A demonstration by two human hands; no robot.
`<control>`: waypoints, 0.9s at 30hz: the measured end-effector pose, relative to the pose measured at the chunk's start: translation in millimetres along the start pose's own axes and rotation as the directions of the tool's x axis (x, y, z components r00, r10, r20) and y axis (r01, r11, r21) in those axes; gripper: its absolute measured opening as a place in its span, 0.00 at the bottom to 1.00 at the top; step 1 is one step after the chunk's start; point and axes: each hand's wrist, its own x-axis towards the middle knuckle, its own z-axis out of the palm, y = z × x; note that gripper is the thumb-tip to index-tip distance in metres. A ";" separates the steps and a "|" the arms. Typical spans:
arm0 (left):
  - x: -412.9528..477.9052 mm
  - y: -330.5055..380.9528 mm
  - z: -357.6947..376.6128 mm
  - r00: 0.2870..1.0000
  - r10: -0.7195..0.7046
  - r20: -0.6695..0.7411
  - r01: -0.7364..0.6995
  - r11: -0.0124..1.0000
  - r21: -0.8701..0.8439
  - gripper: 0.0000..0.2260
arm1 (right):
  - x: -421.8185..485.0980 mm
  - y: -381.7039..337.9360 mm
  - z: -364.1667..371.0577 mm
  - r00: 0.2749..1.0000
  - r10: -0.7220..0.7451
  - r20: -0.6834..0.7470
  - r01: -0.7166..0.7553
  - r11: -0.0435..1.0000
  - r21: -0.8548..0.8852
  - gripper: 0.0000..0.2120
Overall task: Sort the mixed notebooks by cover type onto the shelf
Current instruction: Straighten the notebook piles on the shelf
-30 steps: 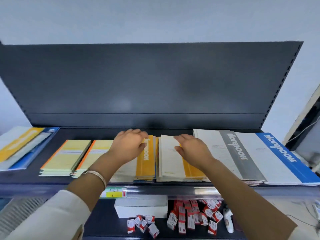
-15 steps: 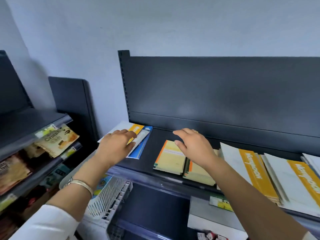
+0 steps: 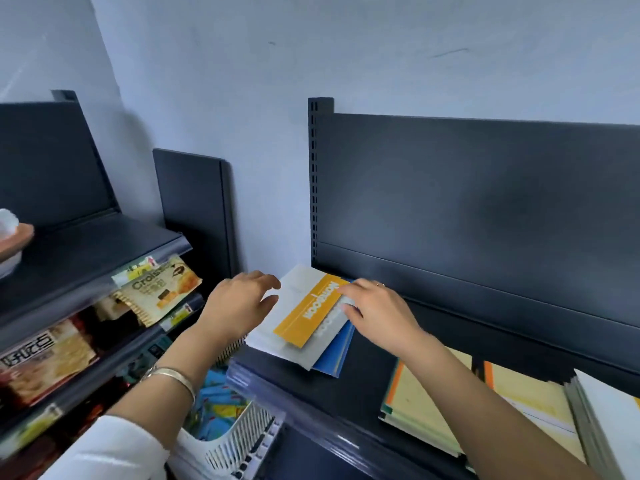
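A small stack of soft-cover notebooks lies at the far left end of the dark grey metal shelf point(image 3: 363, 386), skewed to its front edge. On top is a white notebook with an orange printed band point(image 3: 308, 313). Under it a grey-banded notebook point(image 3: 329, 332) peeks out, and a blue-covered one point(image 3: 334, 355) lies at the bottom.

The left hand point(image 3: 239, 306) sits at the top notebook's left edge, fingers loosely bent and a little apart, tips just over the white cover. Whether the thumb is under the edge cannot be told. The right hand point(image 3: 377, 313) lies on the stack's right side, fingers nearly straight and close together, tips resting where the orange band meets the grey one, with nothing clamped.

Further right on the shelf, well apart from the stack, lie pale yellow notebooks with orange spines point(image 3: 415, 403). Below the left wrist stands a white slatted plastic basket point(image 3: 235, 441).
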 end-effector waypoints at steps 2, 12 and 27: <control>17.0 -9.7 5.8 1.000 0.002 0.019 -0.002 1.000 0.011 0.12 | 26.5 4.3 10.8 0.997 -0.004 0.075 0.004 1.000 0.009 0.18; 71.7 -55.7 49.8 0.975 -0.116 0.190 0.142 0.982 -0.128 0.16 | 107.1 10.8 81.2 0.910 0.112 0.400 -0.093 0.994 -0.065 0.27; 114.1 -90.4 93.0 0.948 -0.060 0.314 0.248 0.756 -0.605 0.06 | 109.1 -31.8 102.4 0.807 0.532 0.258 -0.591 0.731 0.342 0.33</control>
